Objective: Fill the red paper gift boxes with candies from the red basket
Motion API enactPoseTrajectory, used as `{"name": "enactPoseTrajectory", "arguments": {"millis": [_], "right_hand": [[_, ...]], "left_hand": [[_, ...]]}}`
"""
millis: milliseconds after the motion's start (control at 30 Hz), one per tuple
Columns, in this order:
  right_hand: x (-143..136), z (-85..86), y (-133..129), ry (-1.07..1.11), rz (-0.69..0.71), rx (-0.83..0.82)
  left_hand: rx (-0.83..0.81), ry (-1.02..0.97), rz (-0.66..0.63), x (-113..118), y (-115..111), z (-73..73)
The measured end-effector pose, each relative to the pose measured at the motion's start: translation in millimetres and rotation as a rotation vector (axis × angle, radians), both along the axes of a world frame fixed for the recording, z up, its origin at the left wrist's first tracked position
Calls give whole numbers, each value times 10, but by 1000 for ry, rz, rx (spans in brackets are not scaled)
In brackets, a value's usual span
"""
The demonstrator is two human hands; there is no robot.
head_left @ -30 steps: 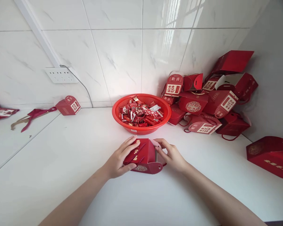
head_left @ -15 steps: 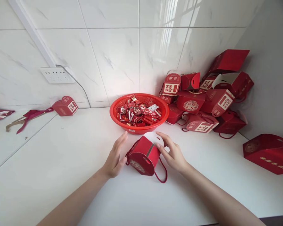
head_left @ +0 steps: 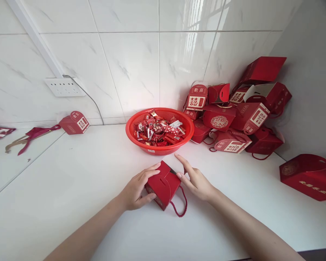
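Note:
A small red cardboard candy box (head_left: 167,183) with a slotted flap and a dark red rope handle sits tilted on the white table in front of me. My left hand (head_left: 139,186) grips its left side, fingers over the top and thumb against the front. At the box's right edge is my right hand (head_left: 194,177), fingers apart, index finger stretched out and thumb at or touching the edge. Just beyond stands a red plastic basket (head_left: 130,136) full of wrapped candies (head_left: 159,128). Whatever lies inside the box is hidden.
Several red boxes (head_left: 220,117) are piled at the back right against the wall. Another box (head_left: 306,177) stands at the right edge. On the left are one small box (head_left: 75,123), ribbons (head_left: 32,136) and a wall socket strip (head_left: 65,87) with a cable.
The box has turned and its slotted flap now lies folded over the top. My left hand has moved right onto the box. My right hand has let go of the white-lined flap.

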State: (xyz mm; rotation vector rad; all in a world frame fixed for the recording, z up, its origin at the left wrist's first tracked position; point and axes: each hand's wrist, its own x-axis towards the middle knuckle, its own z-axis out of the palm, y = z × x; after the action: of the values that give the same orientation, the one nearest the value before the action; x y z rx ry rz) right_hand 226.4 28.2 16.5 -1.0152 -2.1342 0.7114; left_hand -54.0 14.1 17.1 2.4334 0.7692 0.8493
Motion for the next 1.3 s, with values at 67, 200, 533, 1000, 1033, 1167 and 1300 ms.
{"name": "enactPoseTrajectory", "arguments": {"millis": [67,200,533,1000,1033,1167,1300], "right_hand": [[2,5,4,3,-7,-4],[1,18,7,2,-12,-16],[16,20,12,-9,-12,-35],[18,17,16,-14,-21,-33],[18,15,18,-13,-21,-33],[19,16,20,-10,-20,-39],[21,18,18,-18,-12,-69]], "left_hand": [[-9,-2,7,-6,0,-10],[-17,1,8,-8,2,-27],[-21,-12,22,2,11,-42],[-30,-6,31,1,5,-36],[-30,-6,31,2,5,-38],[-33,-13,27,0,6,-45],[-30,-13,20,1,3,-38]]}}
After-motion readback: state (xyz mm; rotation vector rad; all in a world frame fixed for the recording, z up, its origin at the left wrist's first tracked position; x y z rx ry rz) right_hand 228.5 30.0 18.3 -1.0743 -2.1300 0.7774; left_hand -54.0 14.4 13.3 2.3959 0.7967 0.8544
